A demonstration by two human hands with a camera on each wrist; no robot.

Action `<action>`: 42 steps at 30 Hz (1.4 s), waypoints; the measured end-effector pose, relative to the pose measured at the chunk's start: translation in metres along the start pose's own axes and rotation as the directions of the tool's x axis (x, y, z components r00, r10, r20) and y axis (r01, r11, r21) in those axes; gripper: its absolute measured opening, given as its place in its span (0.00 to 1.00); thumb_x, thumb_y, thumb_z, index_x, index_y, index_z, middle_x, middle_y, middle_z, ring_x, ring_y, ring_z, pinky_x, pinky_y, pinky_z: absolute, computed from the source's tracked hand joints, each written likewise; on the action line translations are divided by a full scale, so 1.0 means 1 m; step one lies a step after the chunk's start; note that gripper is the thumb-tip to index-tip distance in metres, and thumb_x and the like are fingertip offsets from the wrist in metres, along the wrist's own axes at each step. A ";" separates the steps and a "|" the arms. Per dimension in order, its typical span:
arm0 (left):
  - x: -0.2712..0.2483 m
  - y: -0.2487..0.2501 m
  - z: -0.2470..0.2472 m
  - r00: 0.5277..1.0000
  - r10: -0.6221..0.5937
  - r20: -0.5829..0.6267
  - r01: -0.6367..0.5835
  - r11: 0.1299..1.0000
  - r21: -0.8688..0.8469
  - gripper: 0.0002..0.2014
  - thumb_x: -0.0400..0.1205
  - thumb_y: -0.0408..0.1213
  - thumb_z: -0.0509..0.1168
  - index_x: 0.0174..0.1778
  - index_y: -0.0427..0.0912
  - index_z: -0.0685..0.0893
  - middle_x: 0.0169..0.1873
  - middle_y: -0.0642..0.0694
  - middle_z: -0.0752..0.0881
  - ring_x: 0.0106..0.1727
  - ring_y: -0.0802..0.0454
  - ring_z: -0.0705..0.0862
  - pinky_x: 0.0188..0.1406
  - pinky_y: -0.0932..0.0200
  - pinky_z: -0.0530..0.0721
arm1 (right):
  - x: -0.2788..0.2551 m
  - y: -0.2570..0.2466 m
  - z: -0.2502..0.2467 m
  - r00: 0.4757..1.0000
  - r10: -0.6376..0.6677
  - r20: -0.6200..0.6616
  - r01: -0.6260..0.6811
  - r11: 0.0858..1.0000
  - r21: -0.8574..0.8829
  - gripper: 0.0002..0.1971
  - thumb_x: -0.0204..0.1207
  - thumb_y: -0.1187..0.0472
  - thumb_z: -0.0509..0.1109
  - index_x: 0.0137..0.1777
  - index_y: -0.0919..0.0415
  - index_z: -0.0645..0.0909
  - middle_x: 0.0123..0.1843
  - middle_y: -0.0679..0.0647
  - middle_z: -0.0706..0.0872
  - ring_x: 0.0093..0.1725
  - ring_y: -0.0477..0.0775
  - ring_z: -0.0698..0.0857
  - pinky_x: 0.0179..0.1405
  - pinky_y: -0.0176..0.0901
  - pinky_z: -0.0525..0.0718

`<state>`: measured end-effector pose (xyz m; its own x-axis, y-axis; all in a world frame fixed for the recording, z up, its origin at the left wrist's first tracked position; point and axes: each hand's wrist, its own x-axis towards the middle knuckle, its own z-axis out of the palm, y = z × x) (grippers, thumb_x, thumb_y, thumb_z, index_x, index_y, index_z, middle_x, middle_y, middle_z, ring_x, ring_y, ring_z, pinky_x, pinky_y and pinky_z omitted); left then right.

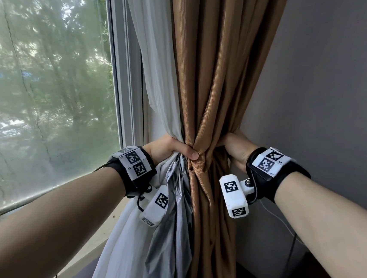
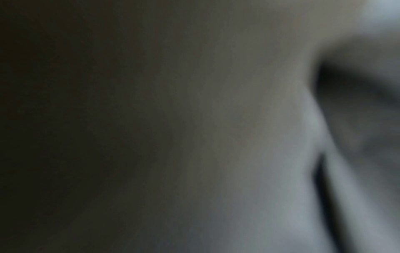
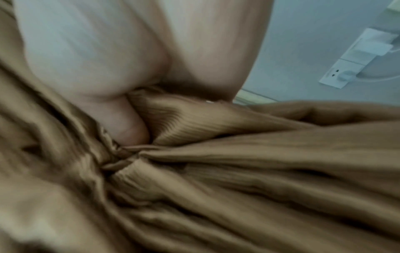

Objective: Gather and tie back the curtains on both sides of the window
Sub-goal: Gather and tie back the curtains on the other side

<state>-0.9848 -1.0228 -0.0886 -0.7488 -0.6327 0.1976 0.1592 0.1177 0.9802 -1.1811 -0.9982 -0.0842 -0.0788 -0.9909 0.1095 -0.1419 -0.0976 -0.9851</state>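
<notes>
Left hand (image 1: 168, 147): fingers curled round the gathered brown curtain (image 1: 215, 74) and white sheer (image 1: 150, 52).
Right hand (image 1: 236, 147): grips the bundle's far side.
Curtains: bunched beside the window (image 1: 44, 80).

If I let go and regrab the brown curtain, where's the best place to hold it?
Probably the pinched waist of the brown curtain, where its folds converge into a narrow neck. Come from the wall side, as the right hand does; the left hand and white sheer crowd the window side.
</notes>
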 end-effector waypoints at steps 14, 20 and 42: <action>-0.005 -0.004 -0.007 0.997 -0.060 0.038 0.063 0.995 -0.073 0.20 0.66 0.18 0.67 0.47 0.39 0.96 0.45 0.39 0.95 0.47 0.44 0.95 0.49 0.52 0.91 | 0.002 0.005 -0.009 0.920 0.134 0.369 -0.240 0.935 0.260 0.24 0.69 0.74 0.66 0.66 0.70 0.87 0.59 0.72 0.90 0.59 0.73 0.89 0.74 0.74 0.80; -0.008 -0.003 -0.012 0.994 -0.109 -0.026 0.107 0.993 -0.050 0.37 0.61 0.27 0.75 0.70 0.24 0.82 0.66 0.23 0.82 0.65 0.28 0.83 0.64 0.42 0.89 | 0.016 0.007 0.001 0.908 0.105 0.405 -0.247 0.916 0.316 0.22 0.72 0.78 0.60 0.64 0.74 0.85 0.56 0.72 0.89 0.55 0.72 0.89 0.63 0.68 0.84; -0.003 -0.005 -0.028 0.999 -0.028 0.023 0.030 0.998 -0.052 0.28 0.57 0.28 0.75 0.56 0.29 0.85 0.43 0.41 0.95 0.45 0.46 0.94 0.47 0.54 0.91 | 0.040 0.014 -0.008 0.992 -0.014 0.122 0.017 1.000 -0.019 0.35 0.55 0.70 0.78 0.68 0.64 0.86 0.63 0.59 0.94 0.67 0.60 0.90 0.74 0.54 0.84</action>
<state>-0.9651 -1.0426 -0.0942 -0.7678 -0.6178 0.1700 0.1702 0.0591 0.9836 -1.1945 -1.0388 -0.0928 0.0447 -0.9933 0.1066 -0.1623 -0.1125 -0.9803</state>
